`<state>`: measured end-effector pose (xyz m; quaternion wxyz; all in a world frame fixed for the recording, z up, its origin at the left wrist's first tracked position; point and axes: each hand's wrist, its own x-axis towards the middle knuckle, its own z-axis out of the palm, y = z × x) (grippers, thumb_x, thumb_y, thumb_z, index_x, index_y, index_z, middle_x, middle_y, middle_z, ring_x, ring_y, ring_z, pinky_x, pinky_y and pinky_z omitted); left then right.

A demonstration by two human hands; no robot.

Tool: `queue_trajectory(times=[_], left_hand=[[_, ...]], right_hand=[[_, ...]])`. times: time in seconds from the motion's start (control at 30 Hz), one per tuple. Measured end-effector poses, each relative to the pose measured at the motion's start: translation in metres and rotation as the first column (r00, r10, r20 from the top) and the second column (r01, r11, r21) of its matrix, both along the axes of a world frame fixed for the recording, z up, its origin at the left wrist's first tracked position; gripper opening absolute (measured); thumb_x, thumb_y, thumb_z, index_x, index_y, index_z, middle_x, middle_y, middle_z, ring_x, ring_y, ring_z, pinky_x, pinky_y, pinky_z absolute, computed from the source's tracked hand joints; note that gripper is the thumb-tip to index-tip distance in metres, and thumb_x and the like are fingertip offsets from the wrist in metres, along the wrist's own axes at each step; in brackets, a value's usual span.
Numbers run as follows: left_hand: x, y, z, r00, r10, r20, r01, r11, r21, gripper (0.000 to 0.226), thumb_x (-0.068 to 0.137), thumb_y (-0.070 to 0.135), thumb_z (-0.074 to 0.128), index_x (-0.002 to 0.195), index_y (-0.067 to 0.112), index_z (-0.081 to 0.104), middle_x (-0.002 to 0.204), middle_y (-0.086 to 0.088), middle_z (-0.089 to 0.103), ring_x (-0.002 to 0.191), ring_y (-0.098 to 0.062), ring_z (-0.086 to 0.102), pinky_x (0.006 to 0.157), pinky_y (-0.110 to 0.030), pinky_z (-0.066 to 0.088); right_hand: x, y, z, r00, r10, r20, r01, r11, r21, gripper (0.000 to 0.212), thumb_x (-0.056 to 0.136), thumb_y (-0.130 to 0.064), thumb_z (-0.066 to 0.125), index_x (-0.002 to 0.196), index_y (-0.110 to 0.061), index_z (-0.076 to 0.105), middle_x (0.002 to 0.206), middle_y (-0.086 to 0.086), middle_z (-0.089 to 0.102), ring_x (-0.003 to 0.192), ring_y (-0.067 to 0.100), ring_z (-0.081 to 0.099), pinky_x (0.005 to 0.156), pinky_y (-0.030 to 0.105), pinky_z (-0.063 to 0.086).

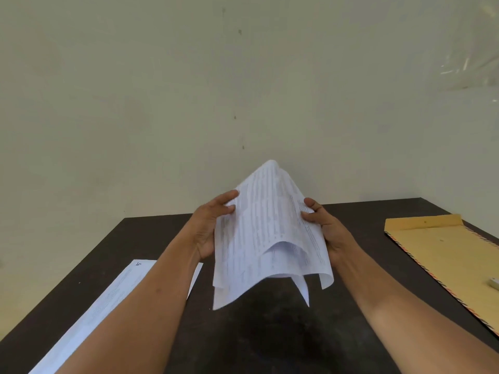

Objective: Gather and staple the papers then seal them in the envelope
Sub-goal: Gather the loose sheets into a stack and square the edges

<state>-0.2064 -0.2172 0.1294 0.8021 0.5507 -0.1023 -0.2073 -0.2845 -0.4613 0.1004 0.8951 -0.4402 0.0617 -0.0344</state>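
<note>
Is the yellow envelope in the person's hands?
No, the envelope lies flat on the table; both hands hold printed papers.

You are holding the bowed sheaf of white printed papers (270,233) above the dark table (270,341), centre. At eight o'clock another white printed sheet (108,300) is lying flat; at three o'clock, the long manila envelope (448,255).

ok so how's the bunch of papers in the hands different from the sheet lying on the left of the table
The held papers are several sheets, lifted off the dark table between the left hand and right hand; the loose sheet is single and untouched.
The held papers arch and droop at their edges; the loose sheet lies flat.
The left forearm partly covers the loose sheet; the held papers show almost whole.
Both are white with printed text.
</note>
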Motion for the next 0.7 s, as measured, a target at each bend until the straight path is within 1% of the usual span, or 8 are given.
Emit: queue_trajectory(times=[0.1,0.17,0.23,0.3,0.43,0.5,0.6,0.7], left_hand=[[0.003,0.01,-0.016,0.996,0.062,-0.063,-0.062,0.998,-0.001,0.025,0.09,0.008,0.064,0.103,0.024,0.079,0.132,-0.012,0.064,0.109,-0.035,0.062,0.084,-0.046,0.055],[0.007,0.016,-0.025,0.989,0.107,-0.104,-0.107,0.994,0.001,0.024,0.09,0.008,0.065,0.104,0.022,0.079,0.129,-0.012,0.065,0.111,-0.036,0.062,0.09,-0.049,0.053],[0.008,0.019,-0.029,0.977,0.158,-0.14,-0.157,0.987,0.023,0.027,0.093,0.004,0.063,0.109,0.019,0.078,0.124,-0.011,0.069,0.109,-0.036,0.067,0.093,-0.051,0.054],[0.008,0.018,-0.029,0.971,0.189,-0.149,-0.181,0.981,0.068,0.029,0.095,0.001,0.06,0.112,0.017,0.077,0.119,-0.012,0.072,0.105,-0.036,0.071,0.087,-0.052,0.058],[0.004,0.012,-0.027,0.973,0.168,-0.156,-0.163,0.986,0.048,0.03,0.095,-0.001,0.06,0.114,0.016,0.076,0.118,-0.014,0.072,0.103,-0.037,0.072,0.079,-0.048,0.06],[-0.002,0.006,-0.024,0.981,0.137,-0.136,-0.131,0.99,0.052,0.031,0.094,-0.001,0.06,0.115,0.015,0.075,0.118,-0.013,0.07,0.102,-0.036,0.071,0.076,-0.046,0.061],[-0.007,-0.004,-0.022,0.988,0.118,-0.099,-0.103,0.984,0.145,0.03,0.096,-0.001,0.059,0.117,0.014,0.074,0.116,-0.009,0.066,0.099,-0.032,0.069,0.066,-0.041,0.061],[-0.006,-0.007,-0.029,0.991,0.094,-0.098,-0.073,0.978,0.194,0.028,0.095,-0.001,0.062,0.115,0.012,0.075,0.121,-0.01,0.069,0.101,-0.033,0.071,0.068,-0.04,0.061]], right_hand=[[-0.001,-0.006,0.003,0.999,-0.045,0.004,0.045,0.999,0.029,0.032,0.088,-0.002,0.061,0.114,-0.021,0.057,0.122,0.015,0.062,0.096,0.035,0.064,0.058,0.04,0.061],[-0.004,-0.013,0.005,0.998,-0.055,-0.004,0.055,0.997,0.057,0.032,0.089,-0.003,0.06,0.115,-0.021,0.056,0.119,0.016,0.062,0.094,0.035,0.064,0.054,0.039,0.061],[-0.007,-0.016,0.004,0.999,-0.036,-0.005,0.037,0.996,0.085,0.032,0.09,-0.002,0.059,0.116,-0.021,0.054,0.122,0.017,0.062,0.098,0.038,0.065,0.054,0.042,0.062],[-0.01,-0.016,0.002,1.0,-0.002,-0.016,0.003,0.996,0.087,0.032,0.091,-0.002,0.059,0.115,-0.022,0.052,0.128,0.019,0.059,0.104,0.04,0.063,0.055,0.044,0.062],[-0.009,-0.009,-0.004,0.997,-0.025,-0.075,0.024,1.0,-0.014,0.036,0.088,-0.003,0.063,0.117,-0.022,0.052,0.124,0.021,0.061,0.091,0.036,0.068,0.054,0.043,0.061],[-0.009,-0.005,-0.004,0.996,-0.039,-0.081,0.029,0.993,-0.119,0.039,0.086,-0.004,0.065,0.119,-0.021,0.054,0.115,0.02,0.065,0.079,0.03,0.071,0.054,0.039,0.06],[-0.016,0.002,0.008,1.0,-0.004,-0.023,-0.001,0.974,-0.225,0.014,0.099,-0.013,0.054,0.112,-0.013,0.059,0.085,0.009,0.071,0.057,0.016,0.07,0.045,0.029,0.056],[-0.02,0.006,0.016,0.999,-0.003,0.054,0.021,0.936,-0.351,0.019,0.105,-0.018,0.043,0.099,-0.014,0.06,0.077,-0.002,0.074,0.054,0.005,0.07,0.044,0.016,0.053]])
